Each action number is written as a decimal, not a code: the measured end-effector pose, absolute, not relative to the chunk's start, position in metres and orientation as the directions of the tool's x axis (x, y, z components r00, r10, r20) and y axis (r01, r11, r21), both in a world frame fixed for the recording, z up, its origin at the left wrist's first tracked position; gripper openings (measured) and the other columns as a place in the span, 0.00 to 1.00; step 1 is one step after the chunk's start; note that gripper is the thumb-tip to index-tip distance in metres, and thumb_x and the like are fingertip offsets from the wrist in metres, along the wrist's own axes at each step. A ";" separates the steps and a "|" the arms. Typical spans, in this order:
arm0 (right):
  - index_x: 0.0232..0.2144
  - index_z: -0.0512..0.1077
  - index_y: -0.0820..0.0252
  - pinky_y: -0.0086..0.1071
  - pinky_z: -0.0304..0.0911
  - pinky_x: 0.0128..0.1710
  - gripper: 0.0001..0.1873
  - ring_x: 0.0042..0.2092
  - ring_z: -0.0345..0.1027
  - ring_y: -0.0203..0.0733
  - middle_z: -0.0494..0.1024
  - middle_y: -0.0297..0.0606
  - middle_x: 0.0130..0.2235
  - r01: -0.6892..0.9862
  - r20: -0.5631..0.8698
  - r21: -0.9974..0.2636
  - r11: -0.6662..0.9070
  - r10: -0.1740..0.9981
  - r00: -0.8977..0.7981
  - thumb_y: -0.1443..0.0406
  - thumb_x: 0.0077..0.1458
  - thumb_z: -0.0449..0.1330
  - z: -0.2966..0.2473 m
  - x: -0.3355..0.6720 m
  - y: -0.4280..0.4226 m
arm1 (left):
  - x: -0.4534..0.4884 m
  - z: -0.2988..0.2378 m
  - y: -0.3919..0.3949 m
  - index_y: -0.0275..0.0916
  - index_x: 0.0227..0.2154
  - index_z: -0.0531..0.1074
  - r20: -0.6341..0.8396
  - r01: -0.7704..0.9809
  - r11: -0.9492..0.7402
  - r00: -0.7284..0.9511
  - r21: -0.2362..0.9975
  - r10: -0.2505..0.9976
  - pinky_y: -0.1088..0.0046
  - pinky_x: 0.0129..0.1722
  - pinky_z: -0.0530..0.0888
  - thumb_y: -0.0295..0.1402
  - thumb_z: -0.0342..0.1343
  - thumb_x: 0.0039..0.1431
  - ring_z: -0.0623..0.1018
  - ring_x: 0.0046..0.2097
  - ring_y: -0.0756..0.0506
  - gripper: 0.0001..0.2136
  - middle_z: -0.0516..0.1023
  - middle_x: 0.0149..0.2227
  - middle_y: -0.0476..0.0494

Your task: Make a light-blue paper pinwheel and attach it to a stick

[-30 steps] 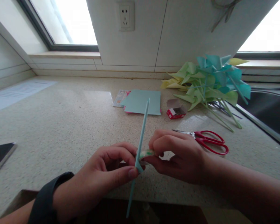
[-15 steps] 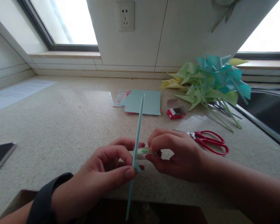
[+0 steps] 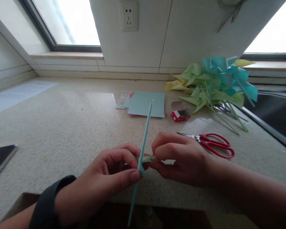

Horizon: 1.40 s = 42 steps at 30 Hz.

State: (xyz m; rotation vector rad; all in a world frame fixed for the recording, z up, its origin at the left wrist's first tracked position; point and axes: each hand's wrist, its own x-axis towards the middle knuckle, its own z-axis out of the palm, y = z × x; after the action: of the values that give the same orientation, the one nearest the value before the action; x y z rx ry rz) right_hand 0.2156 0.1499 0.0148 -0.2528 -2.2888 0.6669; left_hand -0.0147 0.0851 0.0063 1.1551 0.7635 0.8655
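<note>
My left hand (image 3: 109, 176) pinches a thin light-blue paper stick (image 3: 145, 133) between thumb and fingers near the counter's front edge. The stick runs from below the counter edge up and away, tilted slightly right. My right hand (image 3: 178, 157) is closed on a small roll of patterned tape (image 3: 149, 158), pressed against the stick just above my left thumb. Both hands touch at the stick. A dark band sits on my left wrist.
Red-handled scissors (image 3: 211, 144) lie just right of my right hand. Behind are a blue paper sheet (image 3: 145, 103), a small red box (image 3: 180, 115) and a heap of green and blue paper pinwheels (image 3: 216, 82). A sink (image 3: 276, 111) lies far right, a dark tablet (image 3: 0, 157) left.
The stick's top tipped left, then swung back to the right. The tape roll stayed pressed against the stick while my fingers shifted slightly.
</note>
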 end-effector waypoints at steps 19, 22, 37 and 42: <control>0.38 0.72 0.61 0.29 0.61 0.37 0.13 0.37 0.64 0.34 0.71 0.33 0.35 0.193 0.059 -0.906 0.377 0.564 -0.824 0.58 0.68 0.55 0.034 0.217 0.146 | -0.016 0.005 0.084 0.40 0.31 0.79 -0.118 -0.250 0.240 0.419 0.938 0.900 0.71 0.48 0.67 0.38 0.67 0.58 0.73 0.45 0.46 0.08 0.75 0.41 0.49; 0.38 0.73 0.61 0.29 0.58 0.38 0.12 0.38 0.63 0.35 0.71 0.32 0.35 0.198 -0.029 -0.949 0.244 0.558 -0.830 0.60 0.68 0.54 0.039 0.216 0.146 | -0.014 0.004 0.085 0.40 0.32 0.79 -0.118 -0.266 0.248 0.424 0.932 0.898 0.71 0.48 0.68 0.39 0.68 0.58 0.74 0.45 0.46 0.08 0.75 0.41 0.49; 0.30 0.67 0.61 0.23 0.47 0.22 0.03 0.24 0.49 0.29 0.59 0.25 0.23 0.089 -0.203 -0.961 -0.261 0.451 -0.869 0.66 0.54 0.56 0.035 0.211 0.140 | -0.017 0.005 0.082 0.41 0.31 0.78 -0.112 -0.185 0.216 0.455 0.959 0.883 0.70 0.45 0.68 0.39 0.66 0.59 0.74 0.44 0.46 0.08 0.74 0.42 0.48; 0.27 0.64 0.60 0.22 0.47 0.21 0.04 0.24 0.49 0.28 0.59 0.24 0.22 0.099 -0.213 -0.959 -0.266 0.445 -0.870 0.66 0.53 0.55 0.035 0.210 0.139 | -0.017 0.004 0.082 0.42 0.31 0.77 -0.106 -0.169 0.209 0.474 0.963 0.874 0.68 0.47 0.68 0.40 0.65 0.60 0.73 0.46 0.44 0.08 0.73 0.44 0.47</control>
State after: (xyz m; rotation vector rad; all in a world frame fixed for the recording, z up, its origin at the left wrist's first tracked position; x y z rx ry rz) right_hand 0.2099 0.1394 0.0347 -0.6700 -1.7458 2.2354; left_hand -0.0173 0.0816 0.0038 1.1264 0.7793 0.8382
